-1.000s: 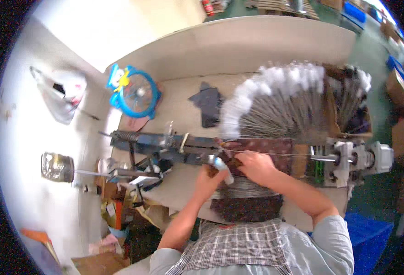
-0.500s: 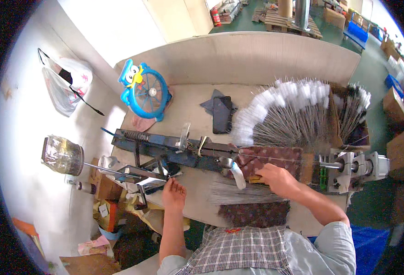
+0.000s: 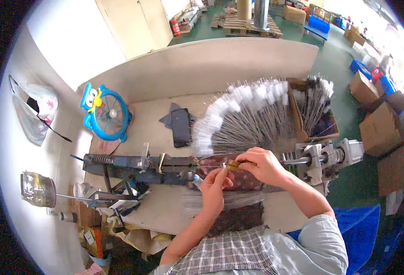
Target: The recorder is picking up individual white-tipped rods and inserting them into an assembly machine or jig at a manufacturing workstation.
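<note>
Pinching a yellow block point(image 3: 233, 165) in the right hand point(image 3: 262, 167) and, seemingly, a small white piece point(image 3: 225, 165) in the left hand point(image 3: 214, 184), over patterned brown cloth point(image 3: 250, 182), suggests aligning; the next move likely needs these 2 steady.

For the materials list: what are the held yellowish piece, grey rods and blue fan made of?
Yellowish piece: wood or brass by colour, finish unclear. Grey rods: probably dull metal wire; thin, straight, grey. Blue fan: likely smooth plastic; evenly blue, moulded rim.

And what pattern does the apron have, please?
The apron has dark-and-white checks, clearest in the head view.
</note>
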`<state>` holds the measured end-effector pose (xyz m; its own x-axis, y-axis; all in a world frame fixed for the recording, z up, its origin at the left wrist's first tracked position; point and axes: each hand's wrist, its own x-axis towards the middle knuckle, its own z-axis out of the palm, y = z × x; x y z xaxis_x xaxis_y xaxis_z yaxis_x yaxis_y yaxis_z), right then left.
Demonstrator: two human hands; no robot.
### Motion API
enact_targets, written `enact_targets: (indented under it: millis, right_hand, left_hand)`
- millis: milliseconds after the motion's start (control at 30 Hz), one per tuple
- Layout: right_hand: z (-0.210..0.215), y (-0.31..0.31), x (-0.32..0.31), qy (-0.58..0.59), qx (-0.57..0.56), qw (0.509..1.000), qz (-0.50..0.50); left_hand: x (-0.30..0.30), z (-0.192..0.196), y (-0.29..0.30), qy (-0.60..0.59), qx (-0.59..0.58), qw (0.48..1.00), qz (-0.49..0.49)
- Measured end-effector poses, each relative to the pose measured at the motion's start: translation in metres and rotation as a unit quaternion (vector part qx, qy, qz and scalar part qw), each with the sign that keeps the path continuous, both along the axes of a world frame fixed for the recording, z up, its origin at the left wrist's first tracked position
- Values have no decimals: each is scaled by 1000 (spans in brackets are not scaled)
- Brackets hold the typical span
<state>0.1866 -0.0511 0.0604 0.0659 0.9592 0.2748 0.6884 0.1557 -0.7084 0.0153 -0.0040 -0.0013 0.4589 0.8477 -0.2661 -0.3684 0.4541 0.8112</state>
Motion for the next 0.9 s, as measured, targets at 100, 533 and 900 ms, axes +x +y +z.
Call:
enact_targets:
  millis: [100,533,900]
  right_hand:
    - [-2,-6,10,58,-19,998,15]
    - [-9,43,-24,-225,51,973,-21]
    - [-6,49,-35,-19,-19,999,31]
  left_hand:
    - [12,-3,0,30,37,998,-34]
    - [-1,17,4,19,-40,992,118]
    - [-14,19,11,34,-45,998,31]
